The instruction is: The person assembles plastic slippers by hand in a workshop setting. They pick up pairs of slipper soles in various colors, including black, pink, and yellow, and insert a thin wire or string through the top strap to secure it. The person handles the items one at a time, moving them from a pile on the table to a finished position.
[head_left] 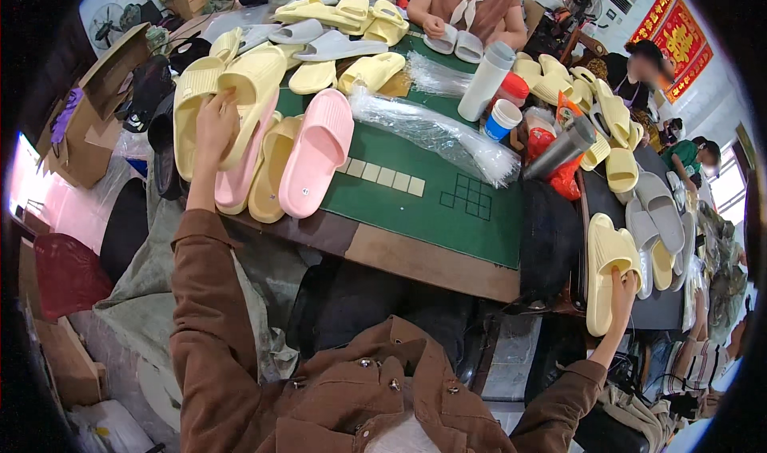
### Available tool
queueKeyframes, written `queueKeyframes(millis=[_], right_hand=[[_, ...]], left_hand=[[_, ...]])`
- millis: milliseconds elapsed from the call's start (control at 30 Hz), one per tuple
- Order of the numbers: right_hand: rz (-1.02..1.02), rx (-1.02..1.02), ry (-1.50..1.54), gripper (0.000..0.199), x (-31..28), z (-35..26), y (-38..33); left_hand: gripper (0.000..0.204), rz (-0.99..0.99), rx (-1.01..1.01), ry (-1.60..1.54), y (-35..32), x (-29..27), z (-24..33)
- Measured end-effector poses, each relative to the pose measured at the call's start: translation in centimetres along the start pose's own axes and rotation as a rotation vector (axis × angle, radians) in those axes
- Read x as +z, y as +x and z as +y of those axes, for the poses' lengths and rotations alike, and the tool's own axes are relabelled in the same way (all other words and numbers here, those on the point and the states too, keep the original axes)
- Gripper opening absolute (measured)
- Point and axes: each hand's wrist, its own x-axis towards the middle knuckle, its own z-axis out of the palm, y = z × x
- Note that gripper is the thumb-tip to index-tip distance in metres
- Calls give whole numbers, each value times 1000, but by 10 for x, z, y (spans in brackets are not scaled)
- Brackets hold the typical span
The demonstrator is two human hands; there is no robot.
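At the table's left end, my left hand (217, 125) is closed around a pale yellow slide slipper (257, 73), with a second yellow slipper (188, 93) against its other side. Just to the right of them lean a pink slipper (315, 153) and a deeper yellow one (276, 165); another pink slipper (240, 183) is partly hidden behind the held pair. Out to the right, my right hand (623, 293) grips a pale yellow slipper (605, 249) by its side, thumb near the strap. Grey slippers (659, 205) lie just beyond that hand on a dark surface.
The green-topped table (375, 221) carries clear plastic bags (435, 137), a white bottle (487, 77), a blue-and-white cup (502, 119) and a grey tumbler (563, 145). Yellow and grey slippers (339, 45) pile up at the back. Across the table, a co-worker (459, 5) handles grey slippers.
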Motion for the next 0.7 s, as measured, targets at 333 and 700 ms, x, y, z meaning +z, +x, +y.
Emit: queueKeyframes(millis=[333, 700], right_hand=[[-25, 21, 53, 27, -3, -25, -2], [84, -46, 246, 13, 6, -99, -49]], left_hand=[[43, -63, -74, 85, -19, -29, 21], [56, 32, 38, 238, -31, -40, 16]])
